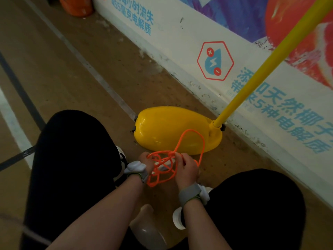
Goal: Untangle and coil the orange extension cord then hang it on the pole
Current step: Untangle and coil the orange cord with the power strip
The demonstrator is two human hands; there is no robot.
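orange cord (162, 152) hung tangled low in the middle. my left hand (146, 160) and right hand (186, 170) each pinched a strand, i think to pull the loops apart.

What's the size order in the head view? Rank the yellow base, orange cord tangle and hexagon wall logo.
1. yellow base
2. orange cord tangle, judged by its spread
3. hexagon wall logo, though it sits farther from the camera

Wall banner (180, 44): "455毫克电解质", "5种电解质", +/− bolt logo (215, 60).
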